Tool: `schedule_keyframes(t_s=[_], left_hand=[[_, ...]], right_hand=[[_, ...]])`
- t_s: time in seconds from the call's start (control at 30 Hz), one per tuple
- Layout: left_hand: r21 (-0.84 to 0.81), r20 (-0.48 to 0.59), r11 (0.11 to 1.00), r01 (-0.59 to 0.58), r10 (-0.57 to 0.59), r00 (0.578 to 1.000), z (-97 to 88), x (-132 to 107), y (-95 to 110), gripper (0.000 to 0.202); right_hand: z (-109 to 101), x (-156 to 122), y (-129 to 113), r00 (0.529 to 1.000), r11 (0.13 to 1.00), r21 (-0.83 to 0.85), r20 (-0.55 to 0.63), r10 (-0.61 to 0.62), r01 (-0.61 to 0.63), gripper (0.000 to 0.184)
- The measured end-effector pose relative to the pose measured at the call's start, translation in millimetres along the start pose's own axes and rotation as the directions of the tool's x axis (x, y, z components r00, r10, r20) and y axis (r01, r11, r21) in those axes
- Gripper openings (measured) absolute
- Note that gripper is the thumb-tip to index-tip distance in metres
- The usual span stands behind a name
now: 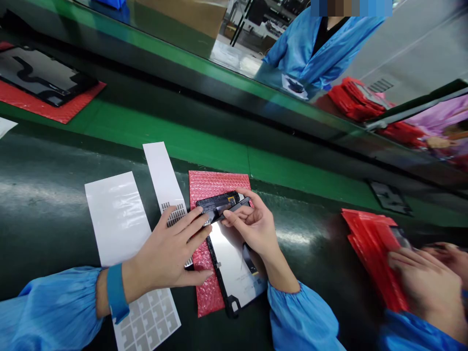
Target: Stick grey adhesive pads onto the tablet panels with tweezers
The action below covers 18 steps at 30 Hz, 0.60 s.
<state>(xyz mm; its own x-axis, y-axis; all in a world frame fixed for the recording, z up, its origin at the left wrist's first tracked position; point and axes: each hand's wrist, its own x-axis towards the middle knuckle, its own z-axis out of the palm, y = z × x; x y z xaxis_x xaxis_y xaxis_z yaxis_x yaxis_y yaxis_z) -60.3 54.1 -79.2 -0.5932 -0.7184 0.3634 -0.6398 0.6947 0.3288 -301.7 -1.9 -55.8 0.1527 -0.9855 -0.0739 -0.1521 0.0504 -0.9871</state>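
A tablet-like display panel (236, 265) with a silvery back and black edges lies on a red bubble-wrap pouch (219, 183). My left hand (171, 251) is open, its fingers spread, with the fingertips at the panel's upper left edge. Between the thumb and fingers of my right hand (258, 222) is a slim dark strip (239, 204), pinched over the panel's top end. Whether that strip is a tool or a part of the panel, I cannot tell. Under and beside my left forearm are a white sheet (117, 219) and a sheet of grey die-cut stickers (146, 319).
A narrow white sheet with black marks (163, 170) lies left of the pouch. Another panel (44, 73) rests on red wrap at far left. At right, a co-worker's hands (427, 278) handle red pouches (376, 253). A person in blue (321, 48) sits across the green belt (164, 141).
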Motion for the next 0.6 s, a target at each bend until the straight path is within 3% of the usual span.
schedule_keyframes(t_s=[0.23, 0.47, 0.6], left_hand=[[0.007, 0.012, 1.0, 0.03, -0.03, 0.999, -2.3, 1.8, 2.7, 0.08], [-0.037, 0.002, 0.998, 0.058, -0.058, 0.998, 3.5, 1.0, 4.8, 0.081], [-0.092, -0.046, 0.993, 0.075, -0.079, 0.996, -6.1, 2.8, -3.4, 0.065]], right_hand=[[3.5, -0.6, -0.1, 1.0, 1.0, 0.026, -0.029, 0.0, 0.0, 0.062], [-5.2, 7.1, 7.2, 0.981, 0.991, 0.134, -0.188, 0.045, -0.02, 0.06], [-8.8, 4.7, 6.6, 0.983, 0.991, 0.137, -0.185, 0.021, 0.005, 0.045]])
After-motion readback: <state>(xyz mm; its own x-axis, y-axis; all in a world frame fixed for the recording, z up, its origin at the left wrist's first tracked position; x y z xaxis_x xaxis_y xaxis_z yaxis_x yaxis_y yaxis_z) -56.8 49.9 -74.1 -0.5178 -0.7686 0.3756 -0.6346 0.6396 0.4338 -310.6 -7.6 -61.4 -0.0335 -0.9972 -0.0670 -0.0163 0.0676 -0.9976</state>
